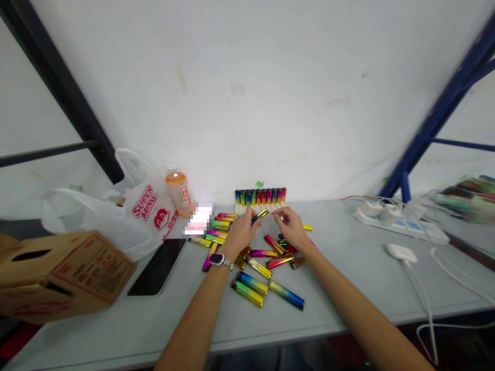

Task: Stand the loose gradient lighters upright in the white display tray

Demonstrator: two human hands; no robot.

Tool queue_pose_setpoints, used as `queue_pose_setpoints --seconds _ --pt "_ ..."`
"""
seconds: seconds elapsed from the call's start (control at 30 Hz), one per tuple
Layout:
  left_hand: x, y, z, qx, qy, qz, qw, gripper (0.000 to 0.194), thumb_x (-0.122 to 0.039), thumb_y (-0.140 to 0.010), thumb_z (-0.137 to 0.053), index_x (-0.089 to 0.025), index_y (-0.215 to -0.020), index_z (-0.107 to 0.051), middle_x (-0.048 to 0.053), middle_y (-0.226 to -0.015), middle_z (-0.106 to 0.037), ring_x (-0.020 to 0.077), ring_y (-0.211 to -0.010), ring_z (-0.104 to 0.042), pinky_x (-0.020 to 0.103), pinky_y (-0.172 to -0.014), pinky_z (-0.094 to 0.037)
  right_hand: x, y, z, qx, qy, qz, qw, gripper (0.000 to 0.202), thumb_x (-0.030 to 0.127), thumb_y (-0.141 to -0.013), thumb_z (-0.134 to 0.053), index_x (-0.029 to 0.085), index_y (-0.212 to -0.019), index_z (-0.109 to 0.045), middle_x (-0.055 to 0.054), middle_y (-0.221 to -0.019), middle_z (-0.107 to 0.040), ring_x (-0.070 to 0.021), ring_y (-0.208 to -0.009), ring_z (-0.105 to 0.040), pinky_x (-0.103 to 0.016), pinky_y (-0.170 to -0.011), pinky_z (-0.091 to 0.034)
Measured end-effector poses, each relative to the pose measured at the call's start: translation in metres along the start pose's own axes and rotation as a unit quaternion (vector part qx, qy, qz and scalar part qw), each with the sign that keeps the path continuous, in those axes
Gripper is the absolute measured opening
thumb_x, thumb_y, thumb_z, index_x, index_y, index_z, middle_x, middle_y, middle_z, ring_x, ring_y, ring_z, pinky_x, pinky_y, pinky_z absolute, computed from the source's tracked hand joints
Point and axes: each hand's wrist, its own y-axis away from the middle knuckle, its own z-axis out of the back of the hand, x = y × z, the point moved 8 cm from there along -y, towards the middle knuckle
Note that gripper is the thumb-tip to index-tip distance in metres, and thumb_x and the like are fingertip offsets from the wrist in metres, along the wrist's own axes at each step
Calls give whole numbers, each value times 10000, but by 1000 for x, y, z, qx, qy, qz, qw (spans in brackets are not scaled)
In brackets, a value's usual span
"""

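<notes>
My left hand [240, 233], with a watch on its wrist, is closed round a shiny gold-green lighter [261, 215] that tilts up to the right. To its right, my right hand [291, 226] has its thumb and fingertips pinched together; what they hold, if anything, is too small to make out. Behind both hands a row of upright lighters [264, 196] with dark tops and rainbow metallic bodies stands in a white holder [240, 209] against the wall. Several loose lighters [253, 283] in yellow, blue, red and purple lie scattered under and in front of my hands.
On the left are a cardboard box [85, 273], a white plastic bag [133, 221], an orange drink bottle [180, 193], a dark-screened tablet or phone [159, 268] and a blurred-out bright rectangle [199, 219]. A power strip [402, 225] and a white charger [402, 253] with cables lie right.
</notes>
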Motion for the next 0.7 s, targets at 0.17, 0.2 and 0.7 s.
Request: queue_pose_setpoints --seconds 0.17,0.2,0.7 --pt "9 9 -5 -8 285 24 958 227 -359 -901 -559 -222 -1049 -454 -22 -781 -650 117 -618 -588 239 -634 -460 3 10 1 -8 -42 -34 999 223 337 -896 -525 177 -910 -681 -41 -814 -661 -168 -700 -540 -298 -672 -433" --pt "8 10 -6 -6 302 21 953 258 -375 -882 -588 -217 -1054 -479 -25 -771 -647 109 -604 -570 229 -618 -450 3 12 0 -3 -50 -37 998 229 344 -899 -525 177 -920 -681 -39 -815 -664 -168 -703 -544 -296 -671 -433" --pt "-2 20 11 -163 382 61 907 325 -465 -735 -751 -153 -811 -699 -13 -665 -630 112 -622 -540 239 -617 -443 2 22 -7 13 -82 -53 995 220 355 -896 -547 190 -910 -692 -29 -813 -683 -171 -701 -551 -300 -681 -445"
